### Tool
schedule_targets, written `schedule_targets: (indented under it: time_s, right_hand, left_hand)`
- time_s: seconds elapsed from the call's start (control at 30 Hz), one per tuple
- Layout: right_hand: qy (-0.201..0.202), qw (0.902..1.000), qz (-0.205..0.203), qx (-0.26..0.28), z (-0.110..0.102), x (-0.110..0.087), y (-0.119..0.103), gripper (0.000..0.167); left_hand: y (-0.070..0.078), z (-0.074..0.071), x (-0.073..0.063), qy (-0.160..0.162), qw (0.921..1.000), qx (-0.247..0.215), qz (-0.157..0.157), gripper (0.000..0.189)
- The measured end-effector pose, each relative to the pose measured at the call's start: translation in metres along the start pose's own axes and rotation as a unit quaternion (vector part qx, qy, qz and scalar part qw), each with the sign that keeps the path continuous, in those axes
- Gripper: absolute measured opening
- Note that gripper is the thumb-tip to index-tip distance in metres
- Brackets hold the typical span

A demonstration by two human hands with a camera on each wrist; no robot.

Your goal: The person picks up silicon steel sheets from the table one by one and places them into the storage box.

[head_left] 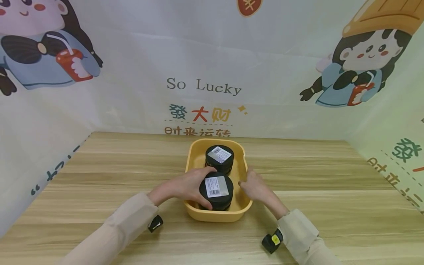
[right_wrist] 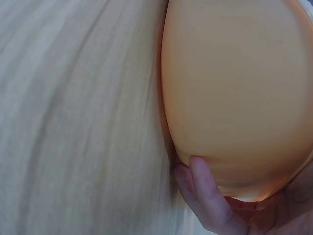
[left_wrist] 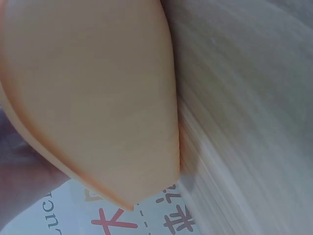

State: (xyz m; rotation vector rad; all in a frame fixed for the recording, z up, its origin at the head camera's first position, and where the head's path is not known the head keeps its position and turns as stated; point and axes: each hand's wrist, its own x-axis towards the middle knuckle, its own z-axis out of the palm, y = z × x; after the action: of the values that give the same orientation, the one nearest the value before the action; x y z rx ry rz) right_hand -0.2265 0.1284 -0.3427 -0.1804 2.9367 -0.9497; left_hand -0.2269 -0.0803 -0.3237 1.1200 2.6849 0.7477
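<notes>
A yellow plastic bin (head_left: 218, 217) stands on the wooden table, holding two stacks of round black containers with white labels. My left hand (head_left: 188, 186) reaches over the bin's left rim and grips the nearer black container (head_left: 216, 202), thumb at its front and fingers at its back. The farther black container (head_left: 219, 154) sits behind it, touched by no thumb. With my right hand (head_left: 256, 186) I hold the bin's right wall, thumb inside; the right wrist view shows fingers (right_wrist: 205, 188) against the outer side. In the left wrist view the bin's wall (left_wrist: 98, 98) hides most of the hand.
The wooden table (head_left: 314, 165) extends on both sides of the bin. A printed white cloth (head_left: 205, 48) with cartoon figures and lettering stands behind and along the sides. Dark wrist devices (head_left: 272, 241) show below both sleeves.
</notes>
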Motion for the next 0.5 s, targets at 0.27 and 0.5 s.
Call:
schedule_targets:
  time_s: [0.27,0.5]
  right_hand:
    - [-0.001,1.0,0.0,-0.004,-0.0002,-0.0001,-0.0001,0.035]
    - [0.001,1.0,0.001,0.002,0.0007,0.0003,0.0002,0.035]
  left_hand:
    - [0.0019,0.0006,-0.0004,-0.003,0.9998,0.016,0.011,0.084]
    - [0.0012,0.0027,-0.0011,0.002,0.9996,0.02,0.019,0.083]
